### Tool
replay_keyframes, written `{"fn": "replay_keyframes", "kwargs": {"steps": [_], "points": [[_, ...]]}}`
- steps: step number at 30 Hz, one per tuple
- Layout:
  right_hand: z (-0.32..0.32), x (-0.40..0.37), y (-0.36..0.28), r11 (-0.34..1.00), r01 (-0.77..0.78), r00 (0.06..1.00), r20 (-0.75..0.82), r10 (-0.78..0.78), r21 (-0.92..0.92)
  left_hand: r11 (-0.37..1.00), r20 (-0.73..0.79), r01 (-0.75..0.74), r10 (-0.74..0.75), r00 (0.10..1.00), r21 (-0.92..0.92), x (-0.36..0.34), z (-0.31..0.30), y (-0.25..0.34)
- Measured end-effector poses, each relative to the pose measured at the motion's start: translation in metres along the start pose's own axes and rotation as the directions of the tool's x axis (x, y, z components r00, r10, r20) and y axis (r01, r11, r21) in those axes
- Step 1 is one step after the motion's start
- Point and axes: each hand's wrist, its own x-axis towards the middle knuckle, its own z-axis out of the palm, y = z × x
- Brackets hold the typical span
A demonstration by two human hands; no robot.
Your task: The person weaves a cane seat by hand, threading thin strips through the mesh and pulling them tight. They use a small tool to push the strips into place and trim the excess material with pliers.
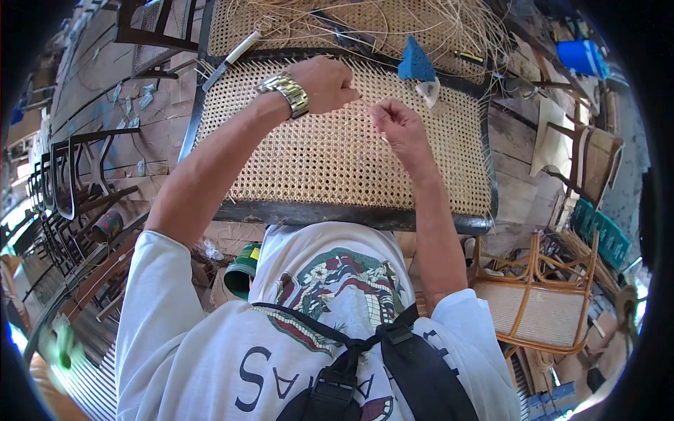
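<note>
A woven cane panel [302,168] in a dark wooden frame lies before me. Above its upper part is my left hand [323,84], with a metal watch [289,95] on the wrist; its fingers are curled closed, and what they hold is too small to tell. Close to its right, my right hand [400,126] is pinched closed over the weave, its contents also unclear. A knife with a pale handle [242,49] rests at the panel's upper left corner. Right of my hands sit a blue block [416,62] and a whitish lump [428,91].
Loose cane strands [449,21] and a dark tool [344,31] lie on the panel's far section. Dark chair frames [77,172] stand at the left, a rattan chair [533,309] at the lower right. A blue bucket [581,57] is at the upper right, a green container [242,270] near my body.
</note>
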Motion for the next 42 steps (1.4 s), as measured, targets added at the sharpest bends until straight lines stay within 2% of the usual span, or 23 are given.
{"fn": "replay_keyframes", "kwargs": {"steps": [1, 2, 3, 4, 5, 6, 8, 9, 10, 11, 15, 17, 19, 21, 23, 27, 29, 30, 32, 34, 36, 39, 42], "points": [[-0.003, 0.003, 0.012, 0.999, -0.034, 0.996, -0.076, 0.035, 0.016, 0.997, 0.099, 0.065, -0.062, 0.993, -0.034, 0.002, 0.007, 0.002], [-0.006, 0.004, 0.024, 0.999, -0.034, 0.997, -0.073, 0.035, 0.017, 0.990, 0.197, 0.131, -0.117, 0.973, -0.058, 0.005, 0.015, 0.001], [-0.012, 0.005, 0.035, 0.990, -0.039, 0.992, -0.127, 0.022, -0.133, 0.995, 0.221, 0.087, -0.073, 0.973, -0.055, 0.019, 0.047, -0.013], [-0.012, 0.003, 0.030, 0.958, -0.054, 0.983, -0.181, 0.002, -0.282, 0.995, 0.221, 0.083, -0.069, 0.973, -0.057, 0.019, 0.046, -0.007], [-0.018, 0.001, 0.022, 0.917, -0.087, 0.991, -0.125, 0.041, -0.390, 0.998, 0.261, 0.056, -0.044, 0.964, -0.037, 0.018, 0.048, 0.000], [-0.018, -0.001, 0.013, 0.916, -0.094, 0.990, -0.130, 0.047, -0.390, 0.999, 0.303, 0.027, -0.021, 0.953, -0.017, 0.018, 0.050, 0.005], [-0.015, -0.001, 0.000, 0.985, -0.148, 0.987, -0.073, 0.142, -0.090, 1.000, 0.285, -0.012, 0.015, 0.958, -0.011, 0.020, 0.053, 0.007], [-0.013, -0.001, -0.008, 0.985, -0.150, 0.987, -0.076, 0.143, -0.086, 0.998, 0.331, 0.067, -0.057, 0.942, -0.020, 0.020, 0.047, 0.010], [-0.011, -0.001, -0.015, 0.988, -0.071, 0.994, -0.076, 0.082, 0.139, 0.989, 0.379, 0.146, -0.127, 0.916, -0.022, 0.019, 0.041, 0.013], [-0.010, -0.002, -0.018, 0.934, 0.014, 0.996, -0.091, 0.020, 0.356, 0.991, 0.380, 0.133, -0.116, 0.918, -0.020, 0.017, 0.032, 0.012], [-0.019, 0.006, -0.017, 0.980, -0.056, 0.994, -0.080, 0.072, 0.188, 0.979, 0.303, 0.192, -0.162, 0.939, -0.071, 0.025, 0.044, -0.012], [-0.014, 0.007, -0.018, 0.890, -0.129, 0.991, 0.041, 0.124, 0.438, 0.975, 0.288, 0.190, -0.151, 0.946, -0.113, 0.021, 0.045, -0.015], [-0.010, 0.014, -0.009, 0.897, -0.122, 0.992, 0.073, 0.100, 0.425, 0.949, 0.309, 0.250, -0.183, 0.933, -0.193, 0.018, 0.047, -0.014], [-0.008, 0.019, 0.000, 0.905, -0.116, 0.991, 0.108, 0.078, 0.410, 0.958, 0.308, 0.239, -0.182, 0.934, -0.160, 0.015, 0.050, -0.012], [-0.010, 0.021, 0.005, 0.980, 0.061, 0.995, 0.069, -0.075, 0.187, 0.977, 0.260, 0.191, -0.162, 0.952, -0.093, 0.014, 0.057, -0.012], [-0.019, 0.008, -0.012, 0.971, 0.076, 0.995, 0.049, -0.090, 0.227, 0.983, 0.212, 0.129, -0.100, 0.972, -0.130, 0.007, 0.059, -0.004], [-0.027, 0.008, -0.007, 0.979, -0.149, 0.989, -0.003, 0.150, -0.141, 0.986, 0.261, 0.145, -0.121, 0.958, -0.076, 0.011, 0.053, 0.004], [-0.027, 0.007, -0.006, 0.978, -0.147, 0.989, 0.001, 0.149, -0.148, 0.987, 0.313, 0.160, -0.147, 0.938, -0.014, 0.013, 0.050, 0.008], [-0.023, 0.004, -0.002, 0.836, -0.082, 0.988, -0.155, -0.004, -0.542, 0.986, 0.315, 0.165, -0.164, 0.935, 0.023, 0.016, 0.048, 0.015], [-0.018, 0.000, -0.001, 0.799, -0.062, 0.987, -0.155, -0.039, -0.598, 0.984, 0.321, 0.166, -0.179, 0.930, 0.066, 0.016, 0.048, 0.018], [-0.019, -0.001, 0.001, 0.756, -0.048, 0.984, -0.162, -0.078, -0.653, 0.988, 0.273, 0.039, -0.079, 0.959, 0.151, 0.019, 0.047, 0.021], [-0.022, -0.002, 0.005, 0.751, -0.050, 0.983, -0.164, -0.079, -0.659, 0.964, 0.302, 0.000, -0.083, 0.950, 0.265, 0.017, 0.028, 0.043], [-0.020, -0.002, 0.002, 0.778, -0.150, 0.974, -0.227, 0.010, -0.609, 0.954, 0.283, -0.045, -0.043, 0.958, 0.298, 0.024, 0.031, 0.051]]}}
